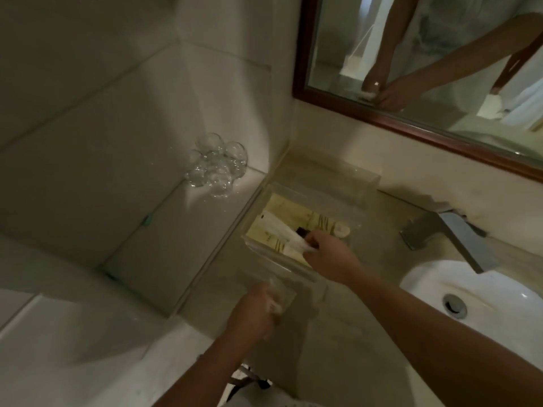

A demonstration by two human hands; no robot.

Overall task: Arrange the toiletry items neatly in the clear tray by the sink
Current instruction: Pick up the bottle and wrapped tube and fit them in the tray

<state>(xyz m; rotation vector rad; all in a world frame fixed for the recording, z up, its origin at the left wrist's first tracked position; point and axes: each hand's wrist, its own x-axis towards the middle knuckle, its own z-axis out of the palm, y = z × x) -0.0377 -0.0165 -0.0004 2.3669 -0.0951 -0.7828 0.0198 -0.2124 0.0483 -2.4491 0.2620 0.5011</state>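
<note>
A clear tray (317, 198) stands on the beige counter left of the sink, holding pale yellow boxes (289, 208), a round cream jar (342, 230) and a white tube (282, 230). My right hand (329, 255) reaches into the tray and pinches the crimped end of the white tube. Below the tray's near corner, my left hand (252, 311) grips a small clear packet (277, 301), blurred by motion.
A white basin (484, 292) with a drain and a chrome tap (452, 233) lie to the right. Several upturned glasses (216, 168) stand on a tiled ledge at the left. A wood-framed mirror (411, 124) hangs above the counter.
</note>
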